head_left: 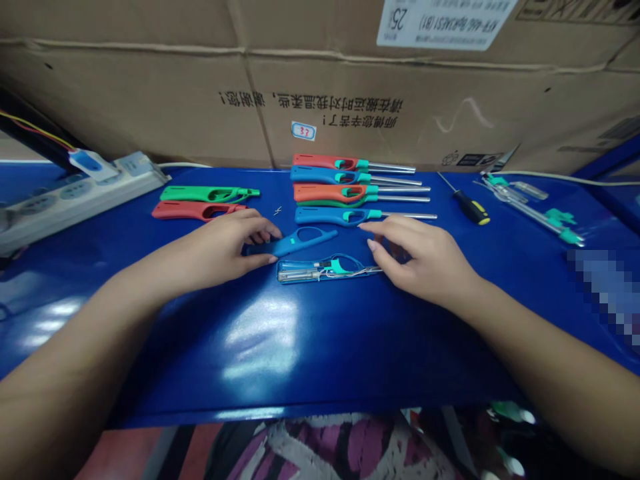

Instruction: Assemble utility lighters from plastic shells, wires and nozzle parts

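My left hand [227,243] pinches the rear end of a loose blue lighter shell half [305,243] between thumb and fingers, tilted above the table. Just below it lies an opened blue gas lighter [325,269], its clear tank, wires and turquoise trigger exposed. My right hand [425,257] is beside that lighter's front end, thumb and forefinger apart and nothing visible between them; it hides the rest of the metal tube. Behind my hands, several assembled long-neck lighters [330,193] lie stacked in a row, the nearest one blue [325,216].
Left of centre lie a green lighter shell [200,194] and a red one [183,211], with small screws [277,211] nearby. A power strip [80,200] runs along the left. At right are a screwdriver [470,205] and loose lighter parts [535,208]. A cardboard box [175,100] walls the back.
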A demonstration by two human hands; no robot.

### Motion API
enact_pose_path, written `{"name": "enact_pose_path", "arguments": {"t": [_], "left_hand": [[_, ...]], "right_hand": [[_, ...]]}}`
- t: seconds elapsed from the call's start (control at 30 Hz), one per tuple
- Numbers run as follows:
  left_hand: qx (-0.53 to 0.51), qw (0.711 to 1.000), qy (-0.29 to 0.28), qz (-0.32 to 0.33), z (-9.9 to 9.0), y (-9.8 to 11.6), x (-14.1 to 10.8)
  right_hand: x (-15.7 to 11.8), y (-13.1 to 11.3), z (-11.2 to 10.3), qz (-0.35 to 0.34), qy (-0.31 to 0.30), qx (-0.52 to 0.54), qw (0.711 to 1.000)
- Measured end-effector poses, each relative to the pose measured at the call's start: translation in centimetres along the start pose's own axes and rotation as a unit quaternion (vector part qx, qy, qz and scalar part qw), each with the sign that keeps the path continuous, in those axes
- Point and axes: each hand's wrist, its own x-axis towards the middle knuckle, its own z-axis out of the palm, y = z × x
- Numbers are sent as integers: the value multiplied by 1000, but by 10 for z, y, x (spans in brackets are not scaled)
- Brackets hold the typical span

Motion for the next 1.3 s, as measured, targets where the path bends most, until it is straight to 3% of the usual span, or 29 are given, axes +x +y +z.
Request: {"name": "enact_pose_path", "arguments": {"t": [0.3,0.47,0.6,0.73,0.87,1.03,1.17,1.3], "left_hand": [[-22,999,17,-23,-10,-1,-5],[-183,982,52,-23,-15,31,-9],[-272,962,35,-8,-5,59,-11],[-296,955,16,-11,6,68,-10],[-190,981,43,26,8,65,-10],[-25,993,60,100,8,58,-14],[61,995,17,75,12,55,-14],[76,995,-16,56,13,56,-13]], "right_hand": [[0,0,1,20,3,10,1000],[3,-6,-8,-20,33,50,998],[1,-12,-10,-79,-43,65,994],[-2,-14,-6,-83,-75,103,988],[-1,-13,0,-60,-63,101,991],[-1,-18,12,32,-77,91,992],[-3,-21,18,48,-87,72,992],[-3,-20,21,52,-97,53,993]]}}
